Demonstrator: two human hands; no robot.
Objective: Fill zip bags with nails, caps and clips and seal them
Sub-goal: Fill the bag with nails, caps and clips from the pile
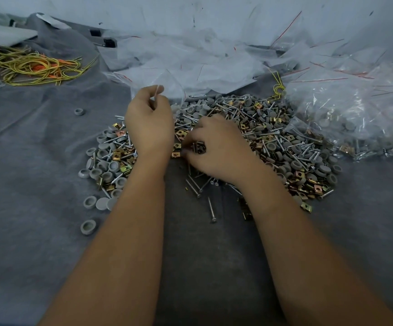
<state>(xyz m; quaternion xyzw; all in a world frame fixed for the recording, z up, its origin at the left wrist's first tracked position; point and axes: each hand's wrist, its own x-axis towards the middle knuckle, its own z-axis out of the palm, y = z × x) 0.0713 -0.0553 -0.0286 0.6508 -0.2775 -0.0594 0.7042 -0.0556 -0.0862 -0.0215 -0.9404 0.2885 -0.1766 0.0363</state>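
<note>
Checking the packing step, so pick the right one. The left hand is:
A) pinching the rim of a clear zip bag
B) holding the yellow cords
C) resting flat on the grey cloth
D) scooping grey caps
A: the left hand is raised over the pile with its fingers pinched on the rim of the clear zip bag, away from the yellow cords.

A wrinkled grey felt cloth [37,142] covers the surface across the whole lower frame. At the upper left lies a tangle of thin yellow-green cords [29,67] with orange bits among them, and one more loop of yellow cord [278,87] lies right of centre, near the top. Two small black blocks [107,41] sit on the cloth at upper centre-left.
</note>
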